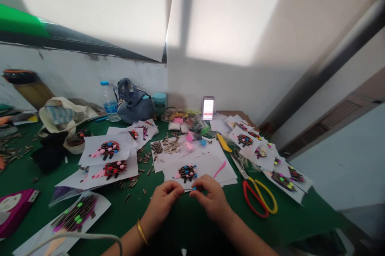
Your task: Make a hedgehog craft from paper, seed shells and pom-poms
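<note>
My right hand (213,200) pinches a small blue clay ball (194,188) between thumb and fingertips. Beside it, my left hand (164,200), with a gold bangle (141,232) on its wrist, is closed in a pinch; whatever its fingertips hold is too small to make out. Just beyond both hands lies a white paper sheet (176,184) with a hedgehog figure (185,172) made of dark seeds, dotted with blue and pink balls and with a pink snout. A pink plastic modelling knife (220,169) rests on the paper to its right.
Red-and-yellow scissors (255,198) and a yellow tool (224,143) lie right. Finished hedgehog sheets (106,150) are stacked left, more (267,158) right. Loose seeds (165,148) and bagged clay (192,140) sit behind. A bottle (110,103) and bag (134,103) stand by the wall.
</note>
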Motion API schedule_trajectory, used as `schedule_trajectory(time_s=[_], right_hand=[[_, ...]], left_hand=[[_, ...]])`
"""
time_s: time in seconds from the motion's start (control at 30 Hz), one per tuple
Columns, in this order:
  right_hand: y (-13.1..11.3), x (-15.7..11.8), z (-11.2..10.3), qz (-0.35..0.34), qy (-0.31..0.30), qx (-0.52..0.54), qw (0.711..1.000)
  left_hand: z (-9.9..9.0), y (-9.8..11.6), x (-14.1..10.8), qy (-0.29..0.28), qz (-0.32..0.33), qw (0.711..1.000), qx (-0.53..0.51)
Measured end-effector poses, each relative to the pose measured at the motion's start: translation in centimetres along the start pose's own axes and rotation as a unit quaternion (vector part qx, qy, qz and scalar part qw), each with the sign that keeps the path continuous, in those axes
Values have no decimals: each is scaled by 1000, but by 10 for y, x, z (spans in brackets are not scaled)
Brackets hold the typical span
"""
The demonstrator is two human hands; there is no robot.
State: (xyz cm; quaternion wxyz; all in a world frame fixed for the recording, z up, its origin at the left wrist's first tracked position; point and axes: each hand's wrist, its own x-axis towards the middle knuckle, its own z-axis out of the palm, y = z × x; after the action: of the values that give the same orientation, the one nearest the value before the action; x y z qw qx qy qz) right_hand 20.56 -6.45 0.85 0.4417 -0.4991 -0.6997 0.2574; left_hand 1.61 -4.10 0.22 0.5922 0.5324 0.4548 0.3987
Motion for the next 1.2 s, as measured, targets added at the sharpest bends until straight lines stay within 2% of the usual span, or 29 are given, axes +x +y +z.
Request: schedule_trajectory(time_s=[0.07,0.13,0.23,0.33,0.43,0.53,0.67,0.8,0.9,0.97,1.1,1.2], right_hand=[[-5,0,1,-7,9,-11,1000],[-13,0,1,-44,-4,-18,999],[-26,3,4,-117,-30,-30,992],[-35,6,10,-178,-34,-65,981],[-37,7,16,-214,-39,-142,966],[-38,7,18,-224,-34,-209,951],[-41,6,17,-264,-64,-202,941],[-36,5,24,-310,-81,-179,930],[-27,4,32,-312,-95,-210,921],[-24,4,32,-295,-108,-238,919],[-33,3,23,-291,-139,-245,914],[-42,5,20,-312,-177,-231,904]], left_hand=[[3,2,-1,5,-12,998,-62],[8,6,-1,5,-47,986,-162],[17,11,0,7,-117,936,-331],[25,15,4,8,-166,878,-448],[28,17,8,-10,-227,821,-523],[23,22,11,-45,-253,792,-553],[15,22,11,-77,-238,781,-573],[22,8,10,-116,-227,766,-590],[29,-1,9,-105,-168,774,-601],[28,1,10,-98,-143,782,-598],[19,15,12,-91,-132,805,-571],[20,15,13,-76,-103,817,-562]])
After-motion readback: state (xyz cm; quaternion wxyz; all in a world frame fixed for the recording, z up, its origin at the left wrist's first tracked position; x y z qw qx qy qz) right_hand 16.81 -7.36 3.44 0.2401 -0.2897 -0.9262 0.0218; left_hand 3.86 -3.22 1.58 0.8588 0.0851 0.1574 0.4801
